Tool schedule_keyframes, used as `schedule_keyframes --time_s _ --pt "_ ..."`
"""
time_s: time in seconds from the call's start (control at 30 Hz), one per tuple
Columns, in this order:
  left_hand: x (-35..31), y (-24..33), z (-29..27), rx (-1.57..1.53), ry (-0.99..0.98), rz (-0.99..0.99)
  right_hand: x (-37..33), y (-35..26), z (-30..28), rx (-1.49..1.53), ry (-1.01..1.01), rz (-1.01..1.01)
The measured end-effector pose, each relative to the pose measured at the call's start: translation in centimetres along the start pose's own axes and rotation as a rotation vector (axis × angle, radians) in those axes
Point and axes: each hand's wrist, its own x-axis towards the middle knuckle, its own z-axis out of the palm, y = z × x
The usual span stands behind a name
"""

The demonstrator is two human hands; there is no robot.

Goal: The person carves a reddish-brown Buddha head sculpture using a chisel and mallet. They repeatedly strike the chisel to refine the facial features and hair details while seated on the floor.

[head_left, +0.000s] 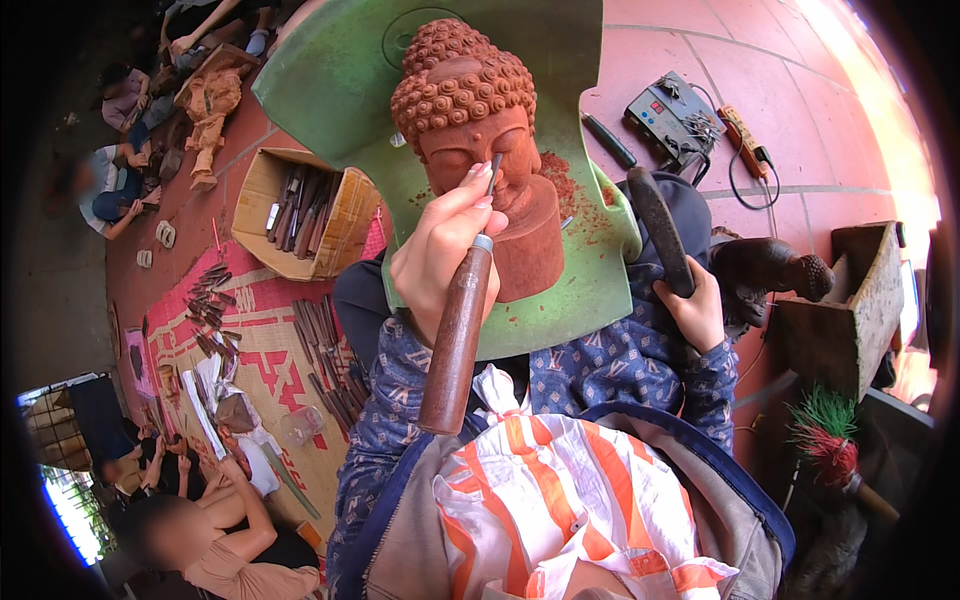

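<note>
A reddish-brown wooden Buddha head carving (478, 100), with curled hair and a round neck block, stands on a curved green plastic seat (335, 85) in front of me. My left hand (440, 245) is closed on a chisel (459, 345). Its dark wooden handle points toward me, and its thin metal blade meets the carving beside the nose. My right hand (697, 308) grips the lower end of a dark, slightly curved club-like mallet (662, 228), held apart from the carving at the right. Red wood chips (568, 190) lie beside the carved cheek.
A cardboard box (350, 225) of chisels stands at left, with more chisels (325, 345) on a mat. A grey control box (672, 108) and orange power strip (742, 138) lie at right, near a wooden box (835, 325). Several people sit at left.
</note>
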Motion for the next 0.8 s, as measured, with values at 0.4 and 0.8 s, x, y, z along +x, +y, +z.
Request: schedule_keyframes --time_s 0.4,0.8 --pt "0.0 0.2 0.1 0.019 0.013 -0.023 0.0 0.1 0.0 0.009 0.008 -0.008" --pt "-0.1 1.2 0.0 0.09 -0.023 -0.152 -0.1 0.2 0.1 0.007 0.008 0.008"
